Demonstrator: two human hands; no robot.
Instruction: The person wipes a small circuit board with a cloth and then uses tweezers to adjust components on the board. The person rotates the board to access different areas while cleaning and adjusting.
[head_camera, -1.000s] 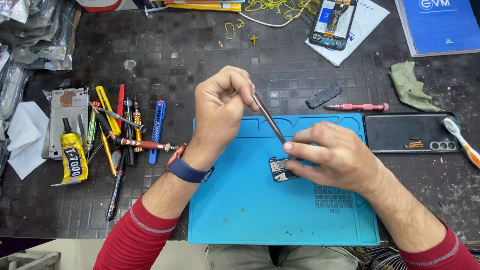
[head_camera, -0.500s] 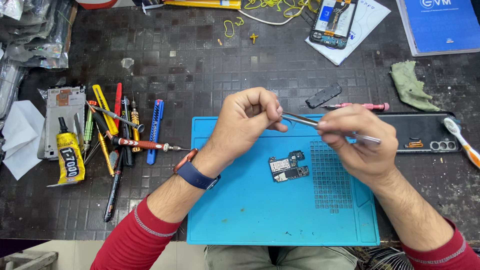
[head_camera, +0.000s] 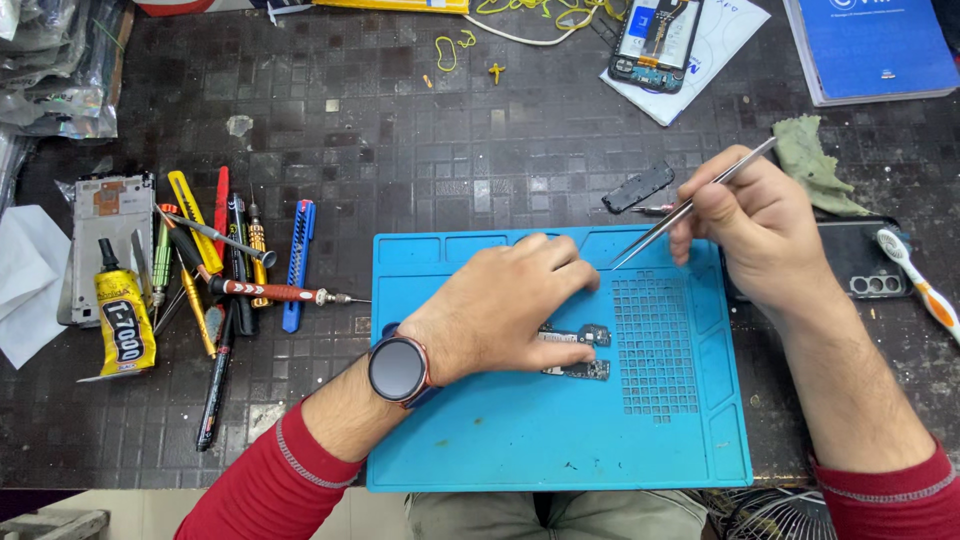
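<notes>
Head view: the left hand (head_camera: 510, 305) is lying palm-down on the blue mat (head_camera: 480, 440), fingers together and pressing on the small circuit board (head_camera: 578, 352) near the mat's middle, likely pinning it so it is not sliding. The right hand (head_camera: 755, 225) is pinching the tweezers (head_camera: 690, 205) in a pen grip, tips hanging above the mat's top edge, apart from the board, probably readied for fine picking. Screwdrivers (head_camera: 235, 270) and a glue tube (head_camera: 122, 320) are lying well off to the left, out of the way.

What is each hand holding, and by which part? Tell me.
Right hand grips metal tweezers around their middle. Left hand holds nothing; its fingers press the small circuit board flat.
</notes>
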